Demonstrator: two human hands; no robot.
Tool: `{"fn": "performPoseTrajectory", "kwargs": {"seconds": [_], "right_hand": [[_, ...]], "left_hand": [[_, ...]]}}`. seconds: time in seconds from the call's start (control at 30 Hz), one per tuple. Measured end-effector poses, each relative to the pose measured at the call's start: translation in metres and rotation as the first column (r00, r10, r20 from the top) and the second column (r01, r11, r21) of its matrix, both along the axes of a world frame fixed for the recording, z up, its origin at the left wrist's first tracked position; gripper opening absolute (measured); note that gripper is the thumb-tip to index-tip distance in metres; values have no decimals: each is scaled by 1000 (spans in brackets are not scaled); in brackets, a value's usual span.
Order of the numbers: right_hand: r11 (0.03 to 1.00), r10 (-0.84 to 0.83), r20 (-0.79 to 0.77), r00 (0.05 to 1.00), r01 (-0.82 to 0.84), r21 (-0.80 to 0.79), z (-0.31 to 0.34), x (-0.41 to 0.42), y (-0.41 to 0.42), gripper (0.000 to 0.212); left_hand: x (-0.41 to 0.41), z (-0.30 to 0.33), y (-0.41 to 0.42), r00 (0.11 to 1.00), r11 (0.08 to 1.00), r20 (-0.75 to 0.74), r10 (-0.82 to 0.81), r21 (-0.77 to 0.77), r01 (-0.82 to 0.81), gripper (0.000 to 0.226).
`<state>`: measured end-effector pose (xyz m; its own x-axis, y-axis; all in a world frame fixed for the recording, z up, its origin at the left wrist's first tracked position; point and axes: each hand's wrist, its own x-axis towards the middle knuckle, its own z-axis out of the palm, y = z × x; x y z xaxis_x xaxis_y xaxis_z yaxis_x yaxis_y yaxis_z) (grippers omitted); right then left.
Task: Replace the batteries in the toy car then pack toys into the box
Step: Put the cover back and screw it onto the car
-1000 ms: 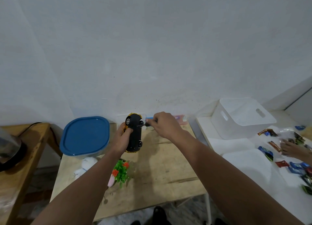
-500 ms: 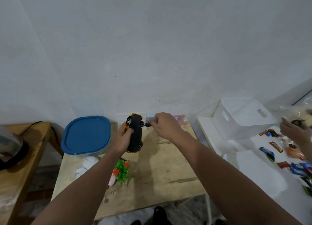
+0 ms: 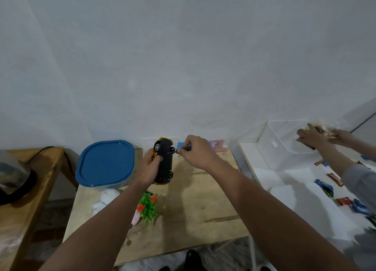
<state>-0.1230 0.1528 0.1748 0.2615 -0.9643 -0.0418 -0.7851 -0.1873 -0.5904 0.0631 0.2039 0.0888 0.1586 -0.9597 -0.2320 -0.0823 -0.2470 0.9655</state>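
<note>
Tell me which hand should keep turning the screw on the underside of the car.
Right. The right hand already pinches the small dark screwdriver with its tip at the black underside of the yellow toy car. The left hand grips the car upright, steadying it.

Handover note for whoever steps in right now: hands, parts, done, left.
Left hand grips the toy car, held underside out above the wooden table.
Right hand pinches a small screwdriver, tip at the car's underside.
Box with blue lid sits closed, left of the car. White plush and flower toy lie on the table, unpacked.
Done: nothing visibly finished; battery cover state unclear.
Left: finish the screw work, swap batteries, pack toys.
</note>
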Motion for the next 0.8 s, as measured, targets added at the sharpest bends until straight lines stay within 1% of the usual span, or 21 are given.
{"fn": "performPoseTrajectory", "kwargs": {"seconds": [0.07, 0.1, 0.17, 0.2, 0.23, 0.3, 0.33, 0.43, 0.47, 0.53, 0.57, 0.67, 0.73, 0.8], "right_hand": [[999, -20, -62, 998, 17, -46, 0, 2, 1, 43], [999, -19, -74, 997, 17, -35, -1, 3, 2, 42], [999, -5, -18, 1000, 6, 33, -4, 1, 2, 24], [999, -7, 13, 1000, 7, 51, -5, 0, 2, 21], [999, -7, 19, 1000, 6, 43, -6, 0, 2, 21], [1000, -9, -26, 1000, 9, -17, -6, 1, 1, 36], [1000, -12, -36, 999, 11, -23, -6, 2, 1, 39], [999, -3, 15, 1000, 3, 49, -9, 3, 1, 26], [999, -3, 5, 1000, 3, 36, -11, 2, 1, 25], [1000, -17, -44, 999, 17, -11, -14, 2, -2, 37], [1000, -21, -49, 999, 20, -11, -15, 2, -4, 38], [996, 19, 4, 1000, -20, 86, -21, 0, -9, 23], [995, 18, 5, 1000, -18, 101, -26, -2, -15, 18], [998, 17, -41, 999, -15, 64, -31, -4, -22, 32]], "left_hand": [[0, 0, 1, 1000, 1000, -17, 3, -3, -3, 30], [0, -1, 1, 1000, 1000, -23, 5, -2, -5, 30], [1, -1, 1, 1000, 1000, -27, 5, 3, -5, 31], [1, -1, 0, 1000, 1000, -26, 6, 5, -5, 30], [1, -2, 0, 1000, 1000, -24, 5, 6, -5, 30], [0, -2, 0, 1000, 1000, -16, -1, 7, 1, 31], [0, -2, 0, 1000, 1000, -14, -5, 10, 5, 32], [-3, 0, 1, 1000, 1000, -18, -7, 24, 7, 39], [-4, -1, 1, 1000, 1000, -12, -5, 30, 6, 41], [-6, -4, 1, 1000, 999, 13, -8, 39, 8, 38], [-6, -6, 0, 1000, 999, 20, -10, 43, 10, 35], [-8, -13, -3, 1000, 997, 19, -14, 75, 13, 35], [-10, -16, -6, 1000, 996, 21, -4, 95, 2, 36], [-11, -21, -11, 1000, 993, 13, 18, 113, -19, 30]]}}
